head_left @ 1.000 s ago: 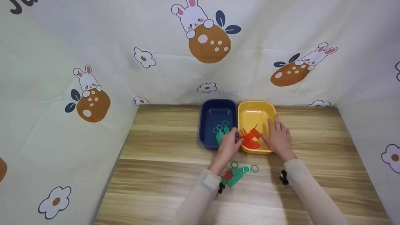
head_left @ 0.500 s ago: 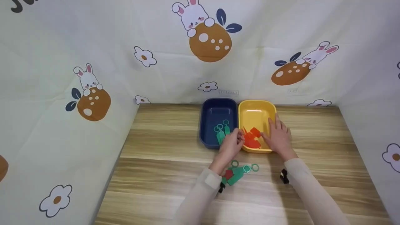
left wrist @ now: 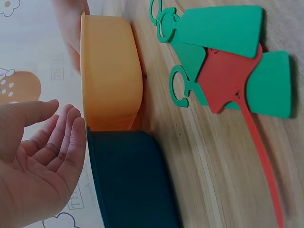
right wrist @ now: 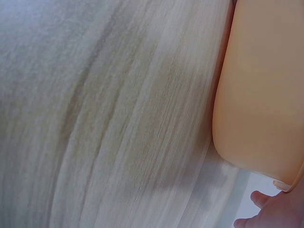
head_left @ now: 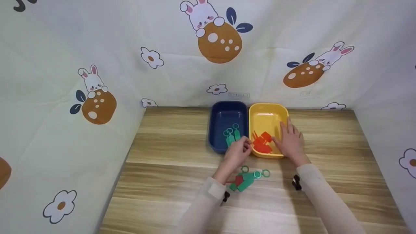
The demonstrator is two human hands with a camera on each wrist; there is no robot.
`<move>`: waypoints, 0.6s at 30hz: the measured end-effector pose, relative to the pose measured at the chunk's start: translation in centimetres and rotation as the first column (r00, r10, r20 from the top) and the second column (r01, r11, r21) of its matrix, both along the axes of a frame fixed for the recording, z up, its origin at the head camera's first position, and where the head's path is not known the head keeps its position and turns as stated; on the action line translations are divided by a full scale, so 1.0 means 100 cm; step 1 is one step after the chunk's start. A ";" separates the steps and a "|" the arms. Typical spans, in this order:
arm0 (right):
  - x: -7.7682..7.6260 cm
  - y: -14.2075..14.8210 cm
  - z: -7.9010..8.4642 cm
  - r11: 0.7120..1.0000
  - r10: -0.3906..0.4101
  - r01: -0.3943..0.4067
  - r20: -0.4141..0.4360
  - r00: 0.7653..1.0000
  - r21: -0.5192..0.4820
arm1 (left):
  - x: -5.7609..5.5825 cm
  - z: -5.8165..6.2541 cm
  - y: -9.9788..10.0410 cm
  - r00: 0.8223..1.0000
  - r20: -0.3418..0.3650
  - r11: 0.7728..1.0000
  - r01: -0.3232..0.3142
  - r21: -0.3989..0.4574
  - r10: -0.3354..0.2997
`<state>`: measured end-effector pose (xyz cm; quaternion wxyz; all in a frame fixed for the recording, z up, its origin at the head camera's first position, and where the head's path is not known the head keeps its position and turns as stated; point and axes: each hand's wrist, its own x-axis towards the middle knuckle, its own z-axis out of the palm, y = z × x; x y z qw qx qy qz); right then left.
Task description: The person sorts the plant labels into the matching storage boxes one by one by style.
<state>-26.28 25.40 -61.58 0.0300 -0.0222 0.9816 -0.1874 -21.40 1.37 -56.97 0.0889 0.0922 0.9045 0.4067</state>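
Note:
My left hand (left wrist: pixel 45 161) hovers over the rims where the dark blue bin (head_left: pixel 213 117) and the yellow bin (head_left: pixel 265 112) meet. Its fingers are loosely bent, the thumb stands apart, and nothing shows between them. My right hand (head_left: pixel 292 143) rests on the yellow bin's right rim, its fingers stretched and spread, the thumb inside the wall. Red flat tags (head_left: pixel 262 148) with thin tails lie in the front of the yellow bin. Green flat tags (head_left: pixel 230 139) with ring ends lie in the blue bin, partly hidden by the left hand.
On the wooden table (head_left: pixel 162 185), in front of the bins, lies a small pile of green ring-ended tags (left wrist: pixel 221 28) with a red tailed tag (left wrist: pixel 228 78) among them. A printed cloth (head_left: pixel 175 74) stands behind the bins and along the sides.
My left hand has drawn back slightly toward the left, away from the red tags. The right hand stays on the yellow rim. The head view has shifted a little.

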 end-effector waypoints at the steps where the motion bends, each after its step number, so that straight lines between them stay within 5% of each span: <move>1: 0.000 0.000 0.000 1.000 0.000 0.000 -0.001 1.000 -0.002 | 0.001 0.000 -0.001 1.000 -0.003 1.000 0.002 -0.001 -0.002; 18: 0.001 0.001 -0.001 1.000 0.006 -0.006 -0.011 1.000 -0.013 | 0.012 -0.002 -0.020 0.999 -0.019 0.999 0.047 0.003 -0.047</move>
